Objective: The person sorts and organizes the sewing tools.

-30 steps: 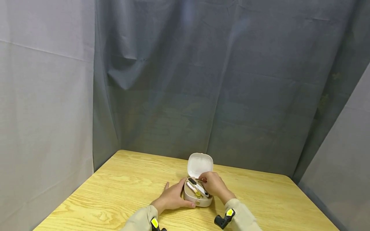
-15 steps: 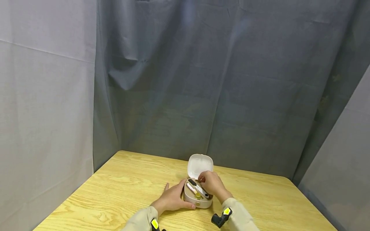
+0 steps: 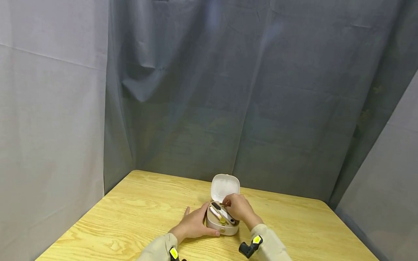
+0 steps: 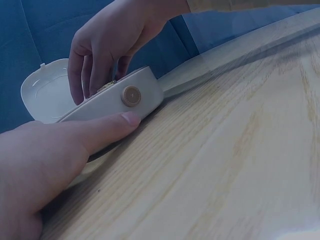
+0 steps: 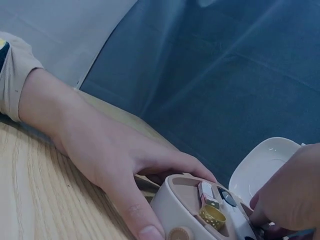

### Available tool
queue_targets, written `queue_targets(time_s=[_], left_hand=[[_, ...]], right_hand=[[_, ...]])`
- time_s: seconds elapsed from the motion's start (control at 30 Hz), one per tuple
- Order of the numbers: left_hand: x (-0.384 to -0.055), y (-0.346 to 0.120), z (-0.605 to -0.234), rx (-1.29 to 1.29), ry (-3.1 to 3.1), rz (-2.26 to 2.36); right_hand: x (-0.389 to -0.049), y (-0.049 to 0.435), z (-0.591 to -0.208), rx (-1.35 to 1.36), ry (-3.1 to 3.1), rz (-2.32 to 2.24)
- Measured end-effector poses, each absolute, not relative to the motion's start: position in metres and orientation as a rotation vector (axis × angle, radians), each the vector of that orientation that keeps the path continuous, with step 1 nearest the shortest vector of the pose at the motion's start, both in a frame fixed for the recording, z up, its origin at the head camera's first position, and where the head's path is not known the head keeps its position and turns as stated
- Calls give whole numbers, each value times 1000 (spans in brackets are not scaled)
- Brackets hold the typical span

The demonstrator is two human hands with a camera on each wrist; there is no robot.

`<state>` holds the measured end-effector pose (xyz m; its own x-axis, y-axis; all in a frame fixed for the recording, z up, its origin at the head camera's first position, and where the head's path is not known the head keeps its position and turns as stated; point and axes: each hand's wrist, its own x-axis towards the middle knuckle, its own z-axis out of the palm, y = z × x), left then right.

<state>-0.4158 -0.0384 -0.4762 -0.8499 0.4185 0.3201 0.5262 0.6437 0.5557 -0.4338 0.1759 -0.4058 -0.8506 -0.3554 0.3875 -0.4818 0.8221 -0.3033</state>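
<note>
A small cream sewing box stands on the table with its white lid tipped back. My left hand holds the box's left side, thumb along the front wall beside a round tan button. Inside lie a gold dimpled ring thimble, a small white-and-red piece and a long white tool with a black end. My right hand reaches down into the box's back right part, fingers bent. A thin brown bit shows at its fingertips; I cannot tell whether they pinch it.
The pale wood table extends around the box on all sides. Behind its far edge hangs a dark grey curtain, with a light grey cloth on the left. Each sleeve carries a black wrist camera.
My right hand and wrist have shifted slightly left, with the fingertips still at the box's back right. The left hand keeps its hold on the side, and the lid stays tipped back.
</note>
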Motion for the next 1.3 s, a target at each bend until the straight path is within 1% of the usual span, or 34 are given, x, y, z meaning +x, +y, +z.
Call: queue_targets(time_s=[0.23,0.87,1.3], left_hand=[[-415,-36,-476,-768,-2719,-988],[-414,-32,-472,-789,-2709,-965],[-413,-33,-471,-793,-2707,-966]], right_hand=[[-430,179,-405,665,-2692,582],[-432,193,-415,754,-2598,669],[-432,195,-414,791,-2611,689]])
